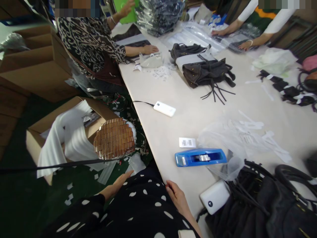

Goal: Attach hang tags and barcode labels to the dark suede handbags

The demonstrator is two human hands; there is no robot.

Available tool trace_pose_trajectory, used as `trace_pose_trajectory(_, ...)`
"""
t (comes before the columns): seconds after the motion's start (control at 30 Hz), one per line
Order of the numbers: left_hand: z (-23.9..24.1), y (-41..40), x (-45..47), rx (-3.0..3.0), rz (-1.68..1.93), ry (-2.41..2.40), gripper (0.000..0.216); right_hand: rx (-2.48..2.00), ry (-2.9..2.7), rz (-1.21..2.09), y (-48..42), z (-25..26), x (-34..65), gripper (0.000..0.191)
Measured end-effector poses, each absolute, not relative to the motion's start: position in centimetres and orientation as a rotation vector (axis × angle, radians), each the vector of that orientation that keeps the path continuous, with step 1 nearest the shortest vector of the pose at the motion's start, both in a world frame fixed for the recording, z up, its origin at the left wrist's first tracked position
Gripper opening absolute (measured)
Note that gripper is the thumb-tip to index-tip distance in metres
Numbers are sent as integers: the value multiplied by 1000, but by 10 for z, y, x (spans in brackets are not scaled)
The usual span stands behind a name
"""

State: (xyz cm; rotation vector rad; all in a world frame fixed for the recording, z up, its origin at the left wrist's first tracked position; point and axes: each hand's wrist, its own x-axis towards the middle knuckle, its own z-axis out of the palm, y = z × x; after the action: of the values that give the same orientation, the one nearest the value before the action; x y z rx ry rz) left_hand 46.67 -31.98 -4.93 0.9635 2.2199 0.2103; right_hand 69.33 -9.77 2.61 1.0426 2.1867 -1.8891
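Observation:
My left hand (121, 182) hangs low beside my polka-dot clothing, fingers stretched out, with nothing seen in it. At the table's near edge rests my right hand (176, 195), its fingers loosely extended and partly hidden; I see nothing held. Closest to it on the table are a blue tape dispenser (185, 162) with a roll of clear tape and a white power bank (215, 197). Behind the dispenser lies a white barcode label (187, 142). Dark bags (257, 198) with looped handles are piled at the right.
A second white power bank (164, 109) with a cable lies near the table (153, 135) edge. Dark bags (205, 71) lie farther back. A stool with a brown tiled seat (114, 138) and an open carton (34, 145) stand left. Two people work across the table.

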Motion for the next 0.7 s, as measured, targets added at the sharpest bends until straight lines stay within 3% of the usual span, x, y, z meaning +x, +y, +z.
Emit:
trace_pose_trajectory(0.13, -54, -277, 450, 288, 465, 2361, 79, 1137, 2135, -1851, -96, 18, 702, 45)
trace_pose_trajectory(0.27, -43, -234, 422, -126, 859, 2330, 94, 1168, 2114, -1809, -96, 13, 702, 50)
trace_pose_trajectory(0.33, -33, -222, 404, -246, 1043, 2288, 93, 1146, 2124, -1782, -95, 13, 697, 51)
trace_pose_trajectory(0.53, -3, -208, 362, -406, 1390, 2103, 52, 1091, 2221, -1678, -93, 20, 677, 54)
trace_pose_trajectory(0.7, 19, -184, 349, -440, 1309, 1893, 64, 1102, 2324, -1629, -93, 24, 668, 50)
